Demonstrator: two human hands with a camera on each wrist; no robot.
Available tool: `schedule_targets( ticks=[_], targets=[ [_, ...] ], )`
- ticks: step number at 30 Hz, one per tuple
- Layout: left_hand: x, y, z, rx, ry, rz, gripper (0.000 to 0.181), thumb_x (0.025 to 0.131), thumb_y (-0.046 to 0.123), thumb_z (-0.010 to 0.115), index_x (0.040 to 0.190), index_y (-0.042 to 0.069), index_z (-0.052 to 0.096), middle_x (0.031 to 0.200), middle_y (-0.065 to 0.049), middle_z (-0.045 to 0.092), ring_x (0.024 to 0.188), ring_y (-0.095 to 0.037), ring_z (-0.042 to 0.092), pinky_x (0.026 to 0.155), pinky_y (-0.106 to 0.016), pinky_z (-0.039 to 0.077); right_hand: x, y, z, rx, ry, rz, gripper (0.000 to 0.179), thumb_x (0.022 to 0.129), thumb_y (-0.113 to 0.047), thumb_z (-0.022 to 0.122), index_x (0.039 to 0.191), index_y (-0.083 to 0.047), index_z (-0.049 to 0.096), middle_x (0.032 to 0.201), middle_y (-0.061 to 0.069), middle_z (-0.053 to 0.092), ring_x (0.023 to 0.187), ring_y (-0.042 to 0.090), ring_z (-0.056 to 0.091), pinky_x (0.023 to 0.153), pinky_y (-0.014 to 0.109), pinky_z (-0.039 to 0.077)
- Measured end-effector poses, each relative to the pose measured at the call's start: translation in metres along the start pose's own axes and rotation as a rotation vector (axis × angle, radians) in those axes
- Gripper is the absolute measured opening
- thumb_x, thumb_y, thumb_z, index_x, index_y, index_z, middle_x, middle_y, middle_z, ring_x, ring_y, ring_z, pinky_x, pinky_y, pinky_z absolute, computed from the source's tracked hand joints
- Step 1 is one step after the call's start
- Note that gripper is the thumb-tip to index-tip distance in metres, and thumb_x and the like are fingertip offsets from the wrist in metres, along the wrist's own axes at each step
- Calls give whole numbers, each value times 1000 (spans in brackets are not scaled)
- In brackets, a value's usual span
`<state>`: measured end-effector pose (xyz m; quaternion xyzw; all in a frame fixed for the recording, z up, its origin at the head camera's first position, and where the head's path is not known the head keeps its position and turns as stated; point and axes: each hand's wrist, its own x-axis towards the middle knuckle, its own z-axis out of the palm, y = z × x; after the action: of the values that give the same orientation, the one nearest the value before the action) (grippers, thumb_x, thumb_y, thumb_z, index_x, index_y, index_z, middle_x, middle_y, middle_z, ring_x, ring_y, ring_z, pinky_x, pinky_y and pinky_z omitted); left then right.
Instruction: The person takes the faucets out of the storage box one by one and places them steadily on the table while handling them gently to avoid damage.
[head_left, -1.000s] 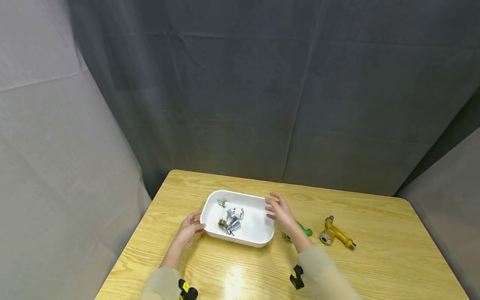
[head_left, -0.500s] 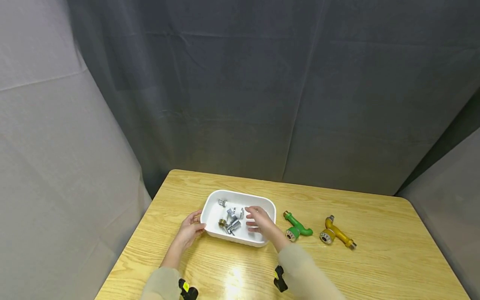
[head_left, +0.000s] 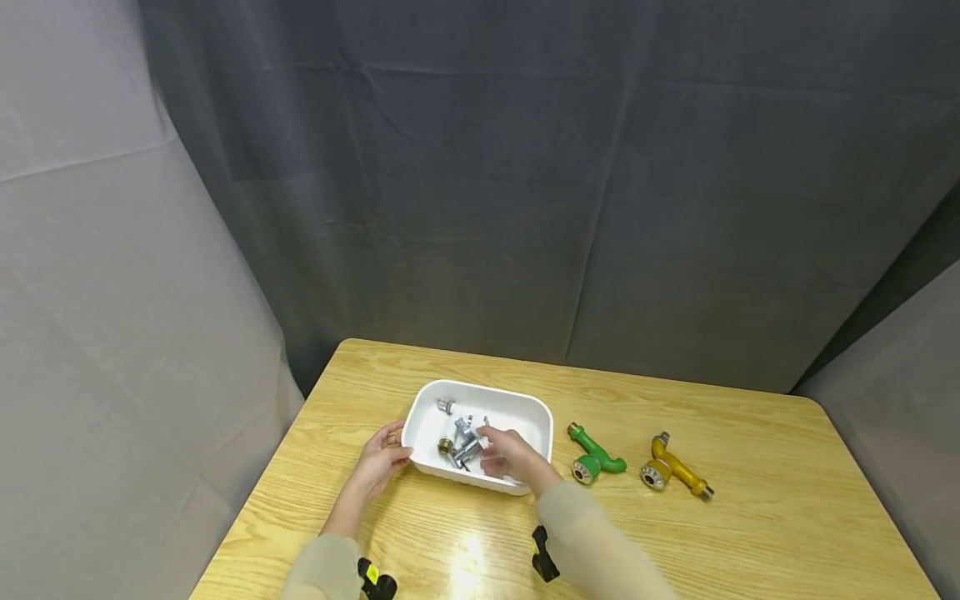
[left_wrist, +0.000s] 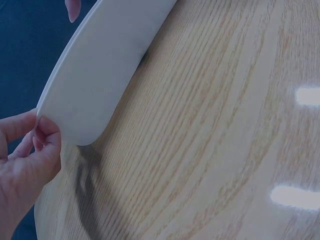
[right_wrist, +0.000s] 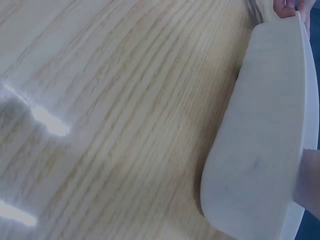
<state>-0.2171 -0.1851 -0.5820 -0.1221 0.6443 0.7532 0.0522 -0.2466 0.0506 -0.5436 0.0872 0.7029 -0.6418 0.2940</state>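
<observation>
My left hand (head_left: 378,462) grips the left end of a white plastic tray (head_left: 536,408), thumb and fingers pinching its rim, as the left wrist view also shows. Inside the tray lie several metal fittings: a brass-coloured nut (head_left: 445,446), a chrome cylinder (head_left: 468,451) and a small silver threaded piece (head_left: 445,406). Over the tray's front wall reaches my right hand (head_left: 513,457), its spread, slightly blurred fingers right at the fittings and partly covering a white ribbed piece. In the right wrist view the tray wall hides most of that hand (right_wrist: 310,180).
To the right of the tray lie a green tap body (head_left: 597,454) and, farther right, a yellow tap body (head_left: 678,471), both on the wooden table (head_left: 787,500). A dark grey curtain (head_left: 480,208) hangs behind the table's back edge.
My right hand has moved left from beside the tray's right rim to the fittings inside, uncovering the green tap body. My left hand and the tray have stayed in place.
</observation>
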Motion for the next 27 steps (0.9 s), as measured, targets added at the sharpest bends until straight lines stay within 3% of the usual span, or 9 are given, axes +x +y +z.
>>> schedule_targets(
  ticks=[4, 13, 20, 27],
  targets=[
    [0, 0, 1, 1, 3, -2, 57, 80, -12, 56, 133, 0, 39, 104, -15, 45, 80, -16, 52, 73, -27, 48, 3, 3, 2, 57, -3, 21, 59, 92, -28, 48, 125, 18, 32, 115, 32, 45, 93, 37, 58, 87, 43, 48],
    [0, 1, 1, 2, 6, 0, 57, 81, -12, 55, 134, 0, 38, 102, -13, 45, 80, -15, 51, 72, -26, 48, 10, 5, 12, 185, -50, 8, 44, 92, -23, 47, 116, 14, 47, 92, 17, 54, 66, 13, 55, 84, 33, 50],
    [0, 1, 1, -4, 8, 2, 56, 81, -13, 54, 133, -1, 38, 99, -12, 45, 78, -14, 51, 69, -23, 48, 20, 9, 14, 166, -60, -11, 35, 94, -18, 47, 111, 12, 51, 76, 8, 60, 50, 5, 51, 61, 20, 51],
    [-1, 1, 0, -1, -13, -7, 59, 82, -11, 55, 136, -1, 35, 105, -15, 44, 80, -15, 51, 75, -27, 48, 19, 13, 18, 140, 7, -39, 26, 90, -11, 51, 99, 12, 56, 69, 5, 58, 52, 7, 50, 60, 23, 51]
  ],
)
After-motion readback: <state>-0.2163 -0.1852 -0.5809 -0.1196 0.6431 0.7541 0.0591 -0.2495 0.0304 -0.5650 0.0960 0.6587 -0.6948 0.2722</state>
